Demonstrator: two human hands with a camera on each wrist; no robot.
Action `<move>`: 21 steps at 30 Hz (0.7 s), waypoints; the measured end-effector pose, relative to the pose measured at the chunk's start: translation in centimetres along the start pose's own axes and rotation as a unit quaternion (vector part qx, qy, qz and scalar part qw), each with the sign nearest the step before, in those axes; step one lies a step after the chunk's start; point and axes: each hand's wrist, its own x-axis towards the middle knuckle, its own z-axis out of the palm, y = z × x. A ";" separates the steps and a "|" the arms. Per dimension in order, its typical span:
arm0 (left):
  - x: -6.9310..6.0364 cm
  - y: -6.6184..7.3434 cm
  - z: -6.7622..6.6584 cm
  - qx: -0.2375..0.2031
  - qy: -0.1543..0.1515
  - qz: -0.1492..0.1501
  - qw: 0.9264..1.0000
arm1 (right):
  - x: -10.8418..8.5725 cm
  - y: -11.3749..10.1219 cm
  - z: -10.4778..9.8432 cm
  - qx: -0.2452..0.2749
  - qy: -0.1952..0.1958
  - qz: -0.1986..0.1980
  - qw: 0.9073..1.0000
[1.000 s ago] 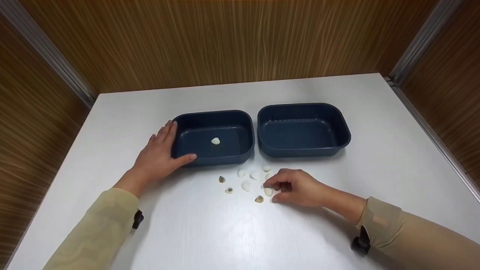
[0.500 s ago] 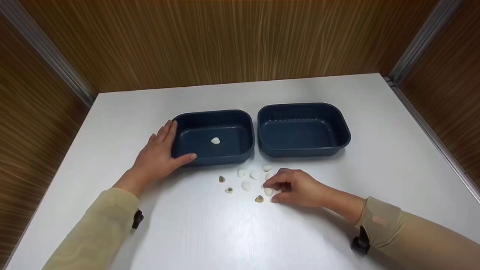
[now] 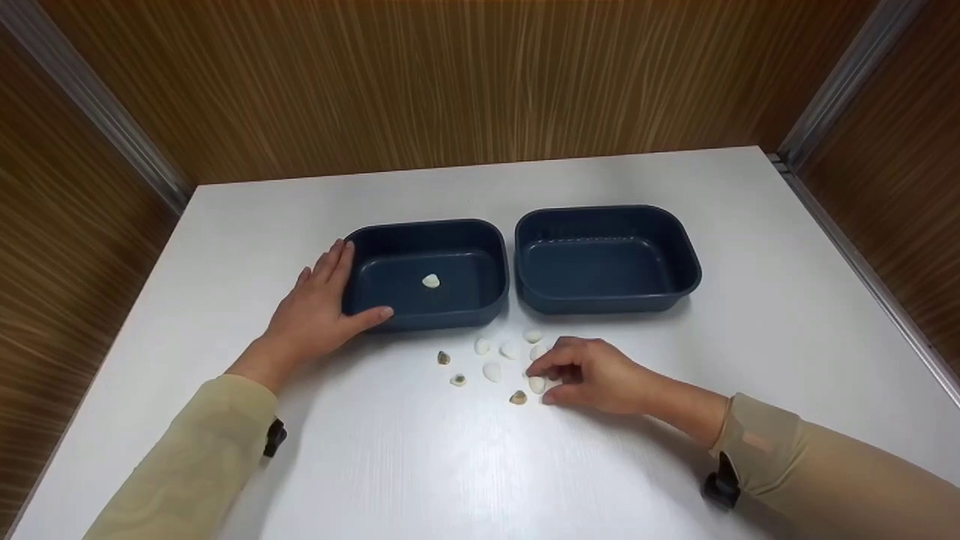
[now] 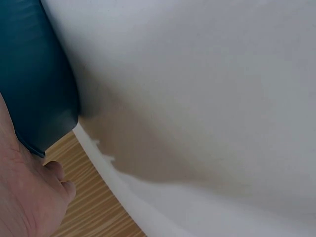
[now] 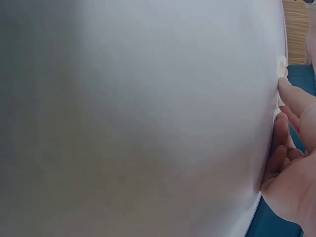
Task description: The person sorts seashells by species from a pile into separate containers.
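Note:
My left hand rests on the left end of the left dark-blue bin, its fingers along the outer wall and its thumb on the front rim. One white seashell lies in that bin. On the table, my right hand has its thumb and index finger curled round a white seashell, a tip at either side. In the right wrist view the right hand hides most of this shell. Several more white seashells and brown-marked seashells lie just left of these fingers.
A second dark-blue bin stands right of the first, a narrow gap between them. The white table meets wood-grain panels at the back and sides. Dark devices sit at both wrists.
Both hands stay where they were. The white seashell between my right fingertips has shifted very slightly.

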 end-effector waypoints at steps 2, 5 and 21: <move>0.0 0.0 0.0 0.000 0.000 0.000 1.000 | 0.0 0.0 0.0 -0.001 0.000 0.001 1.000; 0.0 0.0 0.0 0.000 0.000 0.001 1.000 | 0.0 0.0 0.0 0.000 0.000 0.002 1.000; -0.1 0.0 -0.1 0.002 -0.003 0.002 1.000 | 0.0 0.0 -0.1 0.014 -0.004 0.018 1.000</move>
